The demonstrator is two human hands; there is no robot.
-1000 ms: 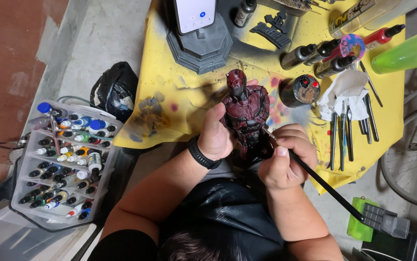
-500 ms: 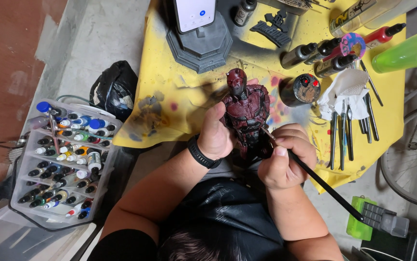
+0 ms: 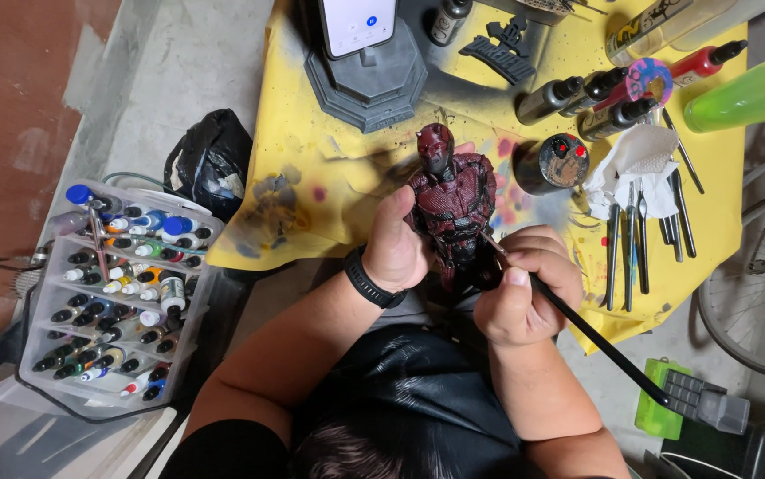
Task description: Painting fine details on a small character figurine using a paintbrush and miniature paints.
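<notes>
The left hand (image 3: 397, 244) was closed around the side of a dark red figurine with a textured body (image 3: 449, 204), the thumb lying up along its torso, and it held the figurine above the near edge of the yellow cloth that covered the tabletop (image 3: 302, 177). The right hand (image 3: 524, 288) was clamped around a thin black paintbrush (image 3: 595, 341), with the fingers curled tightly together. The brush tip touched the lower right side of the figurine. The figurine stood with its long axis upright in the view, the head pointing away from the person. The long axis of the brush went from the figurine diagonally down to the right. One figurine and one brush were in the hands. On the left stood one clear plastic tray with many small paint bottles (image 3: 112, 297), too many for an exact count.
</notes>
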